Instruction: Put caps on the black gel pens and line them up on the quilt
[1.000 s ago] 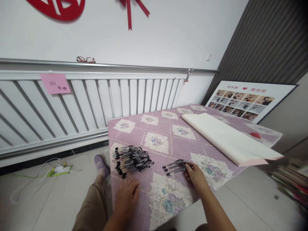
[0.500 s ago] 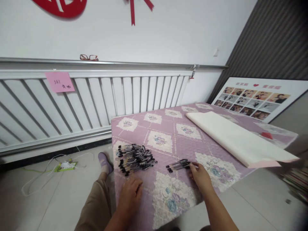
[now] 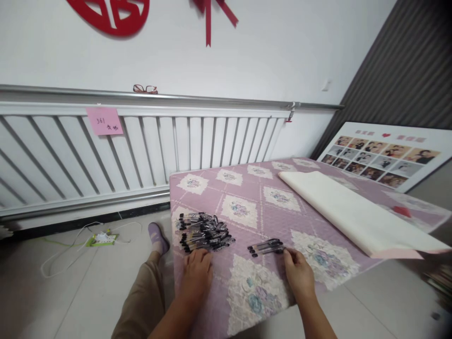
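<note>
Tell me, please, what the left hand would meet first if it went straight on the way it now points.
Most likely the pile of pens, which lies right ahead of the left hand; whether the two touch is hard to tell.

Markings on the piled pens (image 3: 205,233) illegibly small.

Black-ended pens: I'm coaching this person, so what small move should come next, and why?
Probably the left hand should take one from the large pen pile, since it lies beside that, while the right hand is at the small pen group.
</note>
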